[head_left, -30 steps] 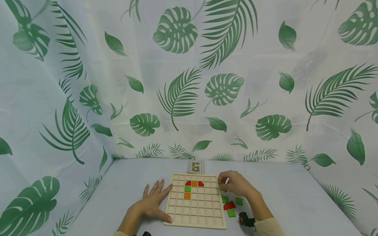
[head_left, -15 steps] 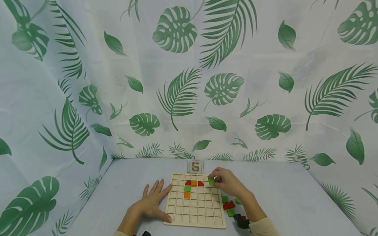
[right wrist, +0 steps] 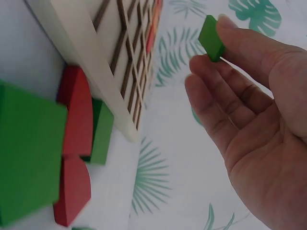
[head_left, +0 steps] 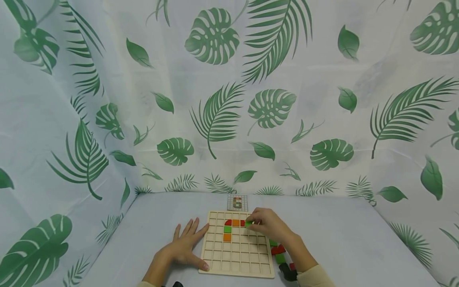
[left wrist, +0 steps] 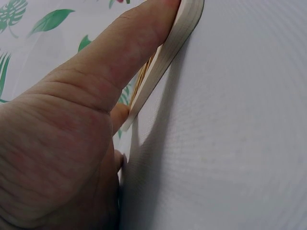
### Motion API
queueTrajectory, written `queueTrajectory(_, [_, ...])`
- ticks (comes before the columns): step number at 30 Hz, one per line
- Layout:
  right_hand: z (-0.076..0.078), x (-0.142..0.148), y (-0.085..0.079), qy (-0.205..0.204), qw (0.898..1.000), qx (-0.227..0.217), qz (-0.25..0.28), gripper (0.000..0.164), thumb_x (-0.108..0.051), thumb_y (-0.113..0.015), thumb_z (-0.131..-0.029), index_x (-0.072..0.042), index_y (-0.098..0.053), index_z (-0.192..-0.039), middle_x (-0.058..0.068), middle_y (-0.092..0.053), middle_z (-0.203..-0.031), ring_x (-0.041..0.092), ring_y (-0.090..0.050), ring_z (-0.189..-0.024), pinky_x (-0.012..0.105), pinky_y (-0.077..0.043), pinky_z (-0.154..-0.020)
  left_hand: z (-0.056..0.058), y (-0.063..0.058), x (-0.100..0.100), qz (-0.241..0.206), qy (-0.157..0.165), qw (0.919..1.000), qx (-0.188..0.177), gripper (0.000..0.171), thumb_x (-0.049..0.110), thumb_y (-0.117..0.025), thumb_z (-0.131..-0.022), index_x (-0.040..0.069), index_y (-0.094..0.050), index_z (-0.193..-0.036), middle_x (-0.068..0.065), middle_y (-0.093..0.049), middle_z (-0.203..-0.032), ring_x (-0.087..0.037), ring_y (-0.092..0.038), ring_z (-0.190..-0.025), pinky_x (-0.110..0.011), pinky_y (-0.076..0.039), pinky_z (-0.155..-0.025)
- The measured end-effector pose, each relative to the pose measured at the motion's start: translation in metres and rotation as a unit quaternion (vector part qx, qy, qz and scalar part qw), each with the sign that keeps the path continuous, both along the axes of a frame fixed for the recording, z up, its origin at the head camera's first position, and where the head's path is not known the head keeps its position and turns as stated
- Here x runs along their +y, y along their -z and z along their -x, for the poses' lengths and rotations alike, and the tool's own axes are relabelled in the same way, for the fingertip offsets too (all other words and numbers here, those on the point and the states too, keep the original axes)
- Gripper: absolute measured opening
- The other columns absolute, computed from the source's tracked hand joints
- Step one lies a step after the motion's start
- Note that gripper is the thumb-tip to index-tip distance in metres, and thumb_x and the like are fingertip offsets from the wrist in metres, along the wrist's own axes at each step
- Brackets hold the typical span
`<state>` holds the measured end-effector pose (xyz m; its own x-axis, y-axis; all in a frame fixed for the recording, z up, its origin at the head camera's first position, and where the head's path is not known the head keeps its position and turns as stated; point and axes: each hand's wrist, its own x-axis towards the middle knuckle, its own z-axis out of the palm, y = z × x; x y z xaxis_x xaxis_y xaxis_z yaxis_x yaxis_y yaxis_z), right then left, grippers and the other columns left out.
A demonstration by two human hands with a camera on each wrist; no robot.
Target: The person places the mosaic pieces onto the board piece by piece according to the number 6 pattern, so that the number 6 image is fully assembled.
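A wooden grid board [head_left: 245, 258] lies on the table. My left hand [head_left: 184, 246] rests along its left edge with fingers spread, and the thumb [left wrist: 139, 36] touches the near corner. Between thumb and fingers, my right hand [head_left: 270, 226] pinches a green square tile [right wrist: 211, 39] over the upper part of the board, just right of a red rounded tile [head_left: 242, 223]. That row also has an orange tile [head_left: 236, 223] and another red rounded tile [head_left: 228, 223]. Below them are a green tile [head_left: 227, 229] and a lower orange tile [head_left: 227, 237].
A small card [head_left: 237, 202] with a coloured grid pattern lies beyond the board's far edge. Loose red tiles [right wrist: 76, 112] and green tiles [right wrist: 29, 153] lie by the board's right side, partly hidden by my right arm in the head view. A leaf-print curtain [head_left: 229, 119] stands behind the table.
My right hand has carried the green tile left from the board's right edge to beside the red tile in the upper row. My left hand has stayed put.
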<state>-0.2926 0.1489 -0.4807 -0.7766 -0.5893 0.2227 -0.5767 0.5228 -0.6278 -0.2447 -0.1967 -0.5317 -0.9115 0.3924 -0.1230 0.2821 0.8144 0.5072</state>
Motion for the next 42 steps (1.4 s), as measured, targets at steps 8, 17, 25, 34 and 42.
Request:
queueTrajectory(8, [-0.006, -0.012, 0.0, -0.02, 1.0, 0.019, -0.014, 0.012, -0.014, -0.076, -0.095, -0.01, -0.082, -0.104, -0.005, -0.069, -0.095, 0.002, -0.06, -0.08, 0.021, -0.055, -0.068, -0.001, -0.001, 0.0, 0.0, 0.001, 1.0, -0.001, 0.134, 0.077, -0.087, -0.057, 0.026, -0.027, -0.166, -0.021, -0.004, -0.174, -0.044, 0.003, -0.162, -0.076, 0.012, -0.12])
queueTrajectory(17, [-0.005, -0.019, 0.007, -0.024, 0.998, 0.053, -0.017, 0.008, -0.009, -0.079, -0.092, -0.01, -0.084, -0.098, -0.004, -0.074, -0.096, 0.007, -0.067, -0.088, 0.021, -0.059, -0.073, -0.001, -0.001, 0.001, 0.002, 0.0, 1.0, -0.001, 0.134, 0.078, -0.087, -0.058, 0.027, -0.027, -0.166, -0.022, -0.004, -0.175, -0.044, 0.004, -0.162, -0.076, 0.012, -0.12])
queueTrajectory(25, [-0.007, -0.023, 0.009, -0.041, 0.997, 0.056, -0.026, 0.01, 0.0, -0.079, -0.089, -0.007, -0.084, -0.095, 0.002, -0.076, -0.098, 0.014, -0.07, -0.092, 0.022, -0.06, -0.076, -0.002, -0.002, 0.001, -0.001, 0.005, 1.0, 0.0, 0.134, 0.077, -0.087, -0.058, 0.026, -0.027, -0.166, -0.022, -0.003, -0.174, -0.045, 0.004, -0.162, -0.076, 0.013, -0.119])
queueTrajectory(34, [-0.007, -0.026, 0.011, -0.055, 0.996, 0.053, -0.047, 0.016, 0.002, -0.073, -0.091, -0.007, -0.083, -0.099, 0.001, -0.077, -0.101, 0.016, -0.07, -0.099, 0.029, -0.061, -0.084, -0.002, -0.002, 0.003, 0.007, -0.003, 1.0, 0.0, 0.134, 0.078, -0.087, -0.056, 0.025, -0.029, -0.166, -0.022, -0.006, -0.174, -0.044, 0.001, -0.162, -0.076, 0.01, -0.121])
queueTrajectory(42, [-0.007, -0.027, 0.011, -0.055, 0.997, 0.015, -0.056, 0.009, -0.007, -0.081, -0.089, -0.012, -0.083, -0.097, -0.003, -0.078, -0.098, 0.002, -0.066, -0.087, 0.023, -0.058, -0.075, 0.0, -0.002, 0.002, 0.008, -0.004, 1.0, -0.001, 0.134, 0.079, -0.086, -0.056, 0.026, -0.029, -0.166, -0.022, -0.006, -0.175, -0.044, 0.001, -0.162, -0.076, 0.011, -0.121])
